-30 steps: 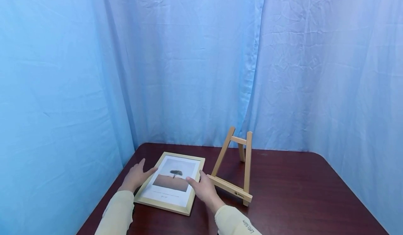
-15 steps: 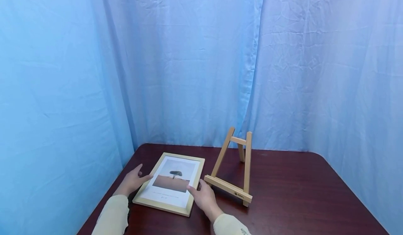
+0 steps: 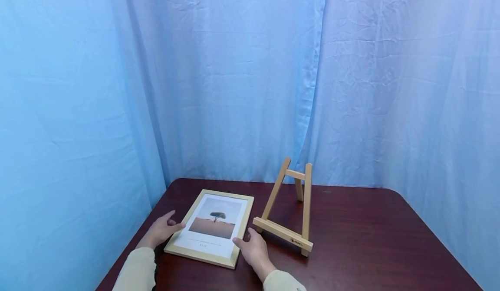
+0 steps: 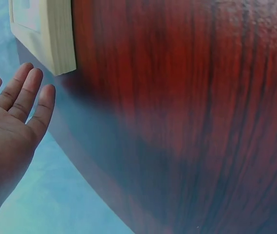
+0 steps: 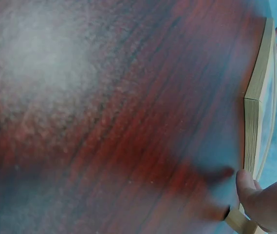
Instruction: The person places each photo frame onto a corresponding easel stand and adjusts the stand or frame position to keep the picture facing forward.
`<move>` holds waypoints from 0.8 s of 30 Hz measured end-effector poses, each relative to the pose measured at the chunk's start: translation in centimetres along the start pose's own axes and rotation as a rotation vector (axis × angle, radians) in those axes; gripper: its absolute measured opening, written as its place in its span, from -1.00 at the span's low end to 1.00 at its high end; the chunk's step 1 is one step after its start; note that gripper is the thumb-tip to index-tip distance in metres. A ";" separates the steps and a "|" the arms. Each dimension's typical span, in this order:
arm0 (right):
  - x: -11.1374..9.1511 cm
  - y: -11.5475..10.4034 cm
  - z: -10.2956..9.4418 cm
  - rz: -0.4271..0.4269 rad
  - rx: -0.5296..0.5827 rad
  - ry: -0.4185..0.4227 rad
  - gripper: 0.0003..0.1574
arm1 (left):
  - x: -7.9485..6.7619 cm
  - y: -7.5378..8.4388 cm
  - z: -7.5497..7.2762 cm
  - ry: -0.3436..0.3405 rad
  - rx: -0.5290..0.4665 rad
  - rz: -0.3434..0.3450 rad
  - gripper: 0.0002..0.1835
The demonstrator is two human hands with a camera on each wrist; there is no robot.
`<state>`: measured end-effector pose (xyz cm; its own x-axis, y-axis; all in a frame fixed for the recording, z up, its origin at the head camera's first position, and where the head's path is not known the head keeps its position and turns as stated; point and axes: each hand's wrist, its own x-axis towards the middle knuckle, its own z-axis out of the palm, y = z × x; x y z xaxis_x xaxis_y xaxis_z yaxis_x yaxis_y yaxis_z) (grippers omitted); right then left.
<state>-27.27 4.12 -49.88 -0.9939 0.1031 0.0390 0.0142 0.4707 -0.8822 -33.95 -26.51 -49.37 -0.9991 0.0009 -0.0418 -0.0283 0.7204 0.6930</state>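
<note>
Framed print (image 3: 209, 229), pale wood, rectangular, lower centre; left hand (image 3: 158, 231), right hand (image 3: 255, 248) alongside, fingers unclenched, gripping nothing; A-shaped wooden easel (image 3: 283, 233), right of centre; grained table (image 3: 363, 230); creased curtain (image 3: 234, 87).

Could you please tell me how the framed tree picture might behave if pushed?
The framed tree picture would probably stay stiff, given its thick, straight border. Lying flat, it seems unlikely to tip or roll. It may slide across the glossy tabletop.

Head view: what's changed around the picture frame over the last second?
The left hand and right hand moved back along the picture frame toward the person, the left also slightly leftward. No grip visibly taken or released. Picture frame and easel stayed put.
</note>
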 end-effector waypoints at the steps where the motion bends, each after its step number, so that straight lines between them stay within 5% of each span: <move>1: 0.0 0.0 0.1 0.010 0.007 -0.003 -0.20 | 0.0 -0.1 0.0 -0.003 0.000 -0.001 -0.08; 24: -0.5 0.8 1.9 -0.033 -0.014 0.064 -0.38 | 0.1 -1.6 1.0 0.008 -0.039 0.003 -0.25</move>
<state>-26.95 2.82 -51.52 -0.9848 0.1434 0.0980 -0.0160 0.4869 -0.8733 -33.95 -26.99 -51.17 -0.9994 -0.0030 -0.0340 -0.0266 0.6926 0.7208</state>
